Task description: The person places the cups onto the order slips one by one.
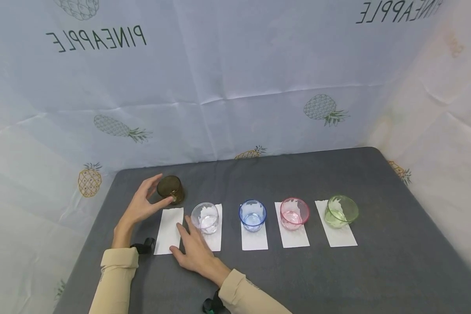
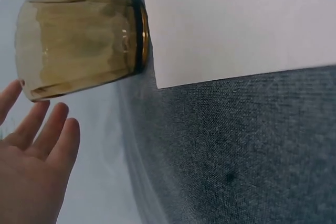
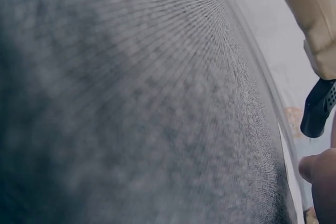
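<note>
An amber glass (image 1: 171, 190) stands on the table just behind the leftmost white paper slip (image 1: 168, 231). Around its left and near sides my left hand (image 1: 143, 205) is spread, thumb close to the glass; whether it touches is unclear. The left wrist view shows the same amber glass (image 2: 84, 45) with loosely extended fingers (image 2: 50, 129) beside its upper end. My right hand (image 1: 196, 250) reaches over the gap between the first two slips, fingers extended, fingertips near the clear glass (image 1: 206, 218). In the right wrist view only part of that hand (image 3: 323, 182) appears.
To the right, a blue glass (image 1: 253, 216), a pink glass (image 1: 294, 213) and a green glass (image 1: 340, 212) each stand on a white slip. Grey cloth (image 1: 396, 244) covers the table. A pineapple-print curtain (image 1: 235, 69) hangs behind it.
</note>
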Available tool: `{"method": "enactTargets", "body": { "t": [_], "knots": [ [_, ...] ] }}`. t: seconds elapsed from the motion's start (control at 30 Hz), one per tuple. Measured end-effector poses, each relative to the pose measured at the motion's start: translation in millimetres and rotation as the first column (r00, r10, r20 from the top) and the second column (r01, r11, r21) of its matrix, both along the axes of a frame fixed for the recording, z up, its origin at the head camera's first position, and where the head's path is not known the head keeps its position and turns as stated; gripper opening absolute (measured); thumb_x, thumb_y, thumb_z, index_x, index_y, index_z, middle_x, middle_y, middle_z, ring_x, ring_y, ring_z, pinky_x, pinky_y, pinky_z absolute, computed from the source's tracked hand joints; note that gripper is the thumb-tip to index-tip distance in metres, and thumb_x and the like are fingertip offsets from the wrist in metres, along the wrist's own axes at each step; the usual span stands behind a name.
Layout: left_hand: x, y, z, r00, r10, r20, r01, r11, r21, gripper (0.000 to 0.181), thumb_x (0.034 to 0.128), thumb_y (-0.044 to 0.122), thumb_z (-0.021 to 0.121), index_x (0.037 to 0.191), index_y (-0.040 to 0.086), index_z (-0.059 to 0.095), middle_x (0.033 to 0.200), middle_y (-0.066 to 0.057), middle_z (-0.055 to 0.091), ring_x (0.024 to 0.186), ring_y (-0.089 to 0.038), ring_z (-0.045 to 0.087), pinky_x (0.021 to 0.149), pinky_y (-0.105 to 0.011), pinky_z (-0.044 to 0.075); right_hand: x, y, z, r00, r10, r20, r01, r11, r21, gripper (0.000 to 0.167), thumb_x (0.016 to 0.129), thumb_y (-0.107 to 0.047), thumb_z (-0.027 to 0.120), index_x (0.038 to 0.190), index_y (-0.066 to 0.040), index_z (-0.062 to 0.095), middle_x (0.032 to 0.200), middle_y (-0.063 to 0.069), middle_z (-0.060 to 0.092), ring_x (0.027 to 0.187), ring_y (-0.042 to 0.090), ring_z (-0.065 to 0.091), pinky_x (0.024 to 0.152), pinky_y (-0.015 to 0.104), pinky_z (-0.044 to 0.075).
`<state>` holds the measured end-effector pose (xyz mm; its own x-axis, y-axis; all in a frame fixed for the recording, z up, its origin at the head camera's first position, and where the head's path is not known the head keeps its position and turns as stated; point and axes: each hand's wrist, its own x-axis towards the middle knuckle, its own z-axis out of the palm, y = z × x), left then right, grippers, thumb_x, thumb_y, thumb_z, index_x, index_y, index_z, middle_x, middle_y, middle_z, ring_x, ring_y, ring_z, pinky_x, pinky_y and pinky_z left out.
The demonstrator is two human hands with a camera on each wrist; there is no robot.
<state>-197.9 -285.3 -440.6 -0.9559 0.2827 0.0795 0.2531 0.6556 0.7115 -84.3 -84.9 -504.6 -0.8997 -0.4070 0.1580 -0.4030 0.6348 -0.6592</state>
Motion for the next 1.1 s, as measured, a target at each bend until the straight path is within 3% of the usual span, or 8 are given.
{"method": "enactTargets", "body": {
  "t": [0.3,0.63,0.8,1.1],
  "knots": [
    [-13.7,-1.6,-2.9,0.995,-0.079,0.064,0.077,0.997,0.031,0.087,0.0902,0.020,0.078,0.159,0.002,0.029,0.163,-0.027,0.027,0.149,-0.051,0.026,0.119,-0.072,0.024,2.4,-3,-0.7,1.000,-0.021,-0.016,0.021,0.999,0.031,0.054,0.102,-0.029,0.062,0.147,-0.001,0.052,0.158,0.027,0.040,0.142,0.041,0.050,0.114,0.045,0.049],
    [-18.0,0.1,-5.4,0.990,-0.116,0.075,0.112,0.992,0.056,0.084,0.0928,0.016,0.075,0.159,0.000,0.027,0.157,-0.028,0.038,0.143,-0.050,0.037,0.114,-0.072,0.033,3.8,-5,0.6,0.998,-0.021,-0.055,0.026,0.996,0.085,0.049,0.101,-0.028,0.063,0.141,0.001,0.058,0.157,0.026,0.043,0.141,0.038,0.052,0.114,0.042,0.048],
    [-17.6,3.3,-4.9,0.994,-0.089,0.062,0.087,0.996,0.034,0.083,0.0931,0.020,0.076,0.158,-0.001,0.029,0.154,-0.028,0.041,0.140,-0.048,0.042,0.111,-0.069,0.038,2.5,-5,-0.4,0.997,-0.028,-0.071,0.034,0.996,0.086,0.049,0.100,-0.028,0.064,0.140,0.001,0.059,0.156,0.026,0.044,0.140,0.038,0.053,0.114,0.043,0.049],
    [-8.7,6.8,3.3,0.998,-0.057,0.042,0.057,0.998,-0.005,0.083,0.0893,0.022,0.080,0.156,0.002,0.036,0.157,-0.025,0.042,0.144,-0.049,0.038,0.112,-0.075,0.032,0.9,-5,-4.4,0.998,-0.031,-0.049,0.035,0.995,0.089,0.050,0.100,-0.028,0.064,0.140,0.001,0.059,0.156,0.026,0.044,0.139,0.039,0.054,0.113,0.043,0.050]
  ]
}}
